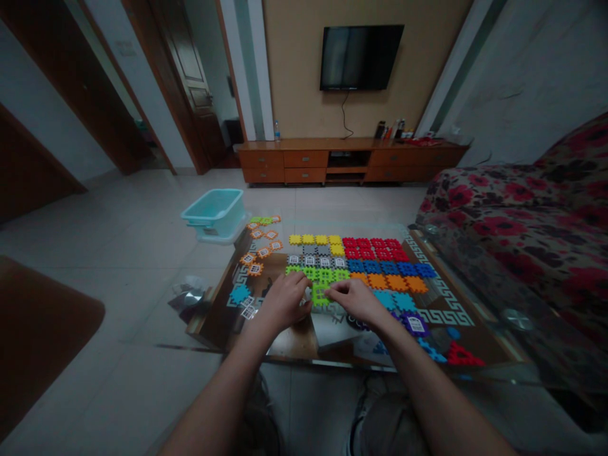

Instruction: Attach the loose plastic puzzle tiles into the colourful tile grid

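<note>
A lime-green interlocking tile (320, 294) lies between my hands, just below a row of matching green tiles (325, 275). My right hand (354, 297) pinches its right edge between thumb and fingertips. My left hand (287, 297) is curled by the tile's left edge, thumb and forefinger drawn close together. Something small and pale shows between those fingers, too indistinct to name. Above the green tiles run grey tiles with white window inserts (324, 261) and yellow tiles (315, 240). Red tiles (375, 248), blue tiles (389, 267) and orange tiles (394, 282) fill the right side.
The glass table (294, 361) also carries loose orange framed pieces (255, 269), a light-blue tile (240, 293), a purple tile (415, 323) and red triangles (463, 355). A teal bin (213, 215) stands beyond its left corner. A flowered sofa (503, 215) borders the right.
</note>
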